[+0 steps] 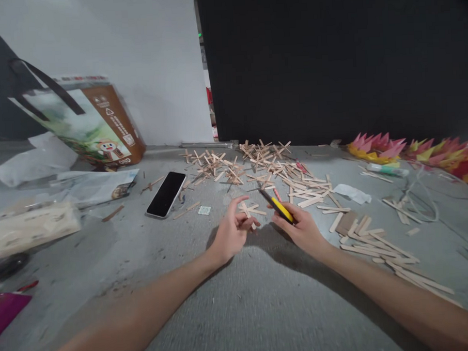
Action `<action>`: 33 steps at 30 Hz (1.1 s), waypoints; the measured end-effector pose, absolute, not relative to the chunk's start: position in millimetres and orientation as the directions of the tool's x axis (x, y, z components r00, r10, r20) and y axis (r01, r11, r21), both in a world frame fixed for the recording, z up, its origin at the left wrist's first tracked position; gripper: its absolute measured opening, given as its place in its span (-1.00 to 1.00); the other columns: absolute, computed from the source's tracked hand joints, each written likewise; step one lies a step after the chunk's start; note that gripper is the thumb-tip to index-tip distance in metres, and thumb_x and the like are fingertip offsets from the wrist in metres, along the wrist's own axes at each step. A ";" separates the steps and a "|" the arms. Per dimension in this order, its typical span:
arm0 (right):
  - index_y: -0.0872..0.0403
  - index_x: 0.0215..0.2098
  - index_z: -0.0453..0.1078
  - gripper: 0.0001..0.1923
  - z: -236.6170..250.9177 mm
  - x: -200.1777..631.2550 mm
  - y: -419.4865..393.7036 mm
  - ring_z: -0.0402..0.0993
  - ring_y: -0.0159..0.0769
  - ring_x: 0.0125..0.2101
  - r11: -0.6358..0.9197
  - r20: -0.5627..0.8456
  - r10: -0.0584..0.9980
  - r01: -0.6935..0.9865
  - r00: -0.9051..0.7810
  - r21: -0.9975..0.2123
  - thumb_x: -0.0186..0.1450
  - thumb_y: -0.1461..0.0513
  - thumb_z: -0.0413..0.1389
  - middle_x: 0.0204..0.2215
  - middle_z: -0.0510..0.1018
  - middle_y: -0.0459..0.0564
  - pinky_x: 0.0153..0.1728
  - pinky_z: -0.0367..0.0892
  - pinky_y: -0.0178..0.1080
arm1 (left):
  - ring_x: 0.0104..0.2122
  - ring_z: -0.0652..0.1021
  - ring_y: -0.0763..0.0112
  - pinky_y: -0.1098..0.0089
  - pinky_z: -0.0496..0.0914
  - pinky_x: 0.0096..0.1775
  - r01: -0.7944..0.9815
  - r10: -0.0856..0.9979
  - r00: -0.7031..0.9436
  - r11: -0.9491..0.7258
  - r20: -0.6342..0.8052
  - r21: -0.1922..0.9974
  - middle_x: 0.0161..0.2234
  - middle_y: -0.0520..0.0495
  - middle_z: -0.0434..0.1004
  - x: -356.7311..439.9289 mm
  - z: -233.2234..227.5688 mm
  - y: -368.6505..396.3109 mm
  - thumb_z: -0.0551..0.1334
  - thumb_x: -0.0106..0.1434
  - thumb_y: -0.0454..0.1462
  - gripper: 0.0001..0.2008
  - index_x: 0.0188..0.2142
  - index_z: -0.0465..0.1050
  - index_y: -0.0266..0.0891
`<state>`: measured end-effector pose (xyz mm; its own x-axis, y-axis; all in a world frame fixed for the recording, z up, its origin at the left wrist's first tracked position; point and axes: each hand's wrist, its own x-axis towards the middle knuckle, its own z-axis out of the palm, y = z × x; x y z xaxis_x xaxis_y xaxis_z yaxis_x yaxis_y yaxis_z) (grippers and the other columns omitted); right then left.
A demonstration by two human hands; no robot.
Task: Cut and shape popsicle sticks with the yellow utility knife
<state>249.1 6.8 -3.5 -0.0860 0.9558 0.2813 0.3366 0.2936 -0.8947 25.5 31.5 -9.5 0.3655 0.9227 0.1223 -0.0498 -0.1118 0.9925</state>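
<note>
My right hand (304, 227) grips a yellow and black utility knife (279, 206), its tip pointing up and left. My left hand (232, 230) sits close beside it, fingers curled around a short wooden stick piece (246, 212) on the grey floor. Just beyond both hands lies a wide scatter of small wooden crosses and craft sticks (257, 166). Longer loose sticks (376, 241) lie to the right of my right forearm.
A black phone (166, 194) lies screen-up to the left. A brown printed paper bag (88, 120) leans at the back left, with papers and plastic wrap nearby. Pink and orange paper flowers (411, 152), a glue tube and a cable sit at the right. A black wall stands behind.
</note>
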 end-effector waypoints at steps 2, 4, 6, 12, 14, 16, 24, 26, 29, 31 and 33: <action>0.06 -0.16 0.56 -0.72 -4.2 242.5 7.7 0.49 -0.26 -0.35 0.330 0.315 0.944 0.346 -0.099 -0.878 0.34 0.03 0.28 -0.33 0.60 -0.04 -0.30 0.40 -0.27 | -0.41 0.65 0.35 0.36 0.51 -0.24 -0.048 0.905 0.410 -0.097 0.108 0.994 -0.33 -0.06 0.68 26.6 -11.0 30.0 0.30 0.40 -0.08 -0.35 0.34 0.09 -0.21; 0.05 -0.19 0.54 -0.74 -4.1 235.0 6.8 0.52 -0.26 -0.35 0.337 0.316 0.941 0.307 -0.118 -0.890 0.30 0.04 0.32 -0.34 0.62 -0.05 -0.29 0.42 -0.27 | -0.39 0.66 0.31 0.35 0.52 -0.25 -0.010 0.895 0.438 -0.090 0.085 0.996 -0.35 -0.03 0.67 27.2 -11.3 27.6 0.30 0.40 -0.10 -0.33 0.36 0.08 -0.20; 0.04 -0.16 0.53 -0.74 -3.2 227.9 4.4 0.55 -0.25 -0.35 0.342 0.311 0.939 0.282 -0.149 -0.896 0.28 0.07 0.34 -0.33 0.64 -0.06 -0.28 0.44 -0.27 | -0.37 0.66 0.27 0.32 0.52 -0.24 0.073 0.882 0.463 -0.136 0.088 0.988 -0.35 -0.03 0.67 27.1 -11.2 24.1 0.28 0.41 -0.13 -0.33 0.40 0.06 -0.18; 0.03 -0.22 0.52 -0.90 -3.1 220.0 -4.3 0.56 -0.28 -0.41 0.399 0.346 0.916 0.369 -0.203 -0.840 0.28 0.23 0.26 -0.38 0.65 -0.09 -0.34 0.39 -0.30 | -0.01 0.66 0.23 0.19 0.43 0.13 0.368 0.822 0.512 -0.471 0.248 0.802 0.31 -0.15 0.43 25.7 -9.9 13.0 0.18 0.43 -0.25 -0.59 0.25 0.35 -0.07; 0.03 -0.22 0.53 -0.91 -4.8 221.4 -4.9 0.57 -0.27 -0.40 0.406 0.363 0.914 0.395 -0.182 -0.824 0.29 0.26 0.22 -0.37 0.67 -0.07 -0.33 0.39 -0.29 | -0.04 0.67 0.24 0.22 0.44 0.11 0.373 0.813 0.532 -0.478 0.239 0.795 0.25 -0.14 0.50 25.5 -8.9 12.3 0.16 0.46 -0.22 -0.65 0.20 0.40 -0.08; 0.03 -0.22 0.53 -0.92 -6.2 222.8 -4.3 0.59 -0.25 -0.38 0.402 0.367 0.916 0.408 -0.164 -0.820 0.30 0.24 0.22 -0.35 0.68 -0.05 -0.31 0.41 -0.28 | -0.21 0.71 0.27 0.25 0.50 -0.01 0.342 0.823 0.531 -0.424 0.200 0.838 -0.01 -0.10 0.67 25.6 -8.9 13.0 0.17 0.47 -0.18 -0.56 0.30 0.29 -0.10; 0.05 -0.21 0.50 -0.82 -3.5 229.7 -1.6 0.55 -0.23 -0.39 0.363 0.340 0.931 0.418 -0.130 -0.833 0.39 0.10 0.22 -0.37 0.65 -0.02 -0.32 0.41 -0.26 | -0.36 0.69 0.27 0.32 0.51 -0.20 0.037 0.875 0.457 -0.195 0.157 0.980 -0.37 -0.01 0.69 29.2 -16.2 18.9 0.29 0.42 -0.08 -0.26 0.44 0.00 -0.16; 0.05 -0.07 0.45 -0.75 -2.0 235.8 -5.4 0.52 -0.24 -0.40 0.355 0.353 0.932 0.434 -0.088 -0.828 0.42 0.05 0.20 -0.36 0.62 -0.03 -0.34 0.40 -0.27 | -0.39 0.68 0.30 0.32 0.52 -0.19 -0.017 0.905 0.400 -0.150 0.144 0.989 -0.37 0.00 0.69 29.5 -13.3 20.9 0.32 0.40 -0.08 -0.20 0.43 -0.09 -0.19; 0.04 0.22 0.28 -0.63 -0.2 245.5 -14.2 0.43 -0.30 -0.49 0.372 0.366 0.923 0.510 -0.117 -0.776 0.52 0.08 0.06 -0.37 0.58 -0.07 -0.40 0.36 -0.29 | -0.39 0.69 0.31 0.30 0.53 -0.17 0.008 0.950 0.291 -0.118 0.111 0.993 -0.30 -0.06 0.73 27.4 -6.2 24.3 0.32 0.40 -0.10 -0.37 0.30 0.06 -0.20; 0.00 0.32 0.24 -0.60 -0.4 249.2 -19.1 0.44 -0.32 -0.52 0.428 0.371 0.902 0.563 -0.220 -0.707 0.56 0.12 0.00 -0.27 0.63 -0.02 -0.40 0.38 -0.29 | -0.36 0.71 0.28 0.32 0.53 -0.19 0.077 0.964 0.243 -0.128 0.106 0.989 -0.30 -0.11 0.73 24.7 -3.1 26.8 0.30 0.41 -0.10 -0.58 0.12 0.26 -0.21; -0.04 0.37 0.25 -0.57 -1.9 249.6 -21.7 0.53 -0.31 -0.47 0.499 0.380 0.867 0.585 -0.323 -0.640 0.57 0.15 -0.03 -0.13 0.67 0.05 -0.34 0.43 -0.28 | -0.34 0.71 0.26 0.35 0.52 -0.23 0.138 0.968 0.224 -0.146 0.113 0.980 -0.32 -0.12 0.73 22.1 -2.3 29.1 0.28 0.42 -0.11 -0.72 -0.02 0.37 -0.23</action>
<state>249.6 -21.7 -1.9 -0.3231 0.8666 0.3802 0.5846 0.4987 -0.6399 22.1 29.1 -2.3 0.2242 0.9680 0.1131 0.1383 -0.1465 0.9795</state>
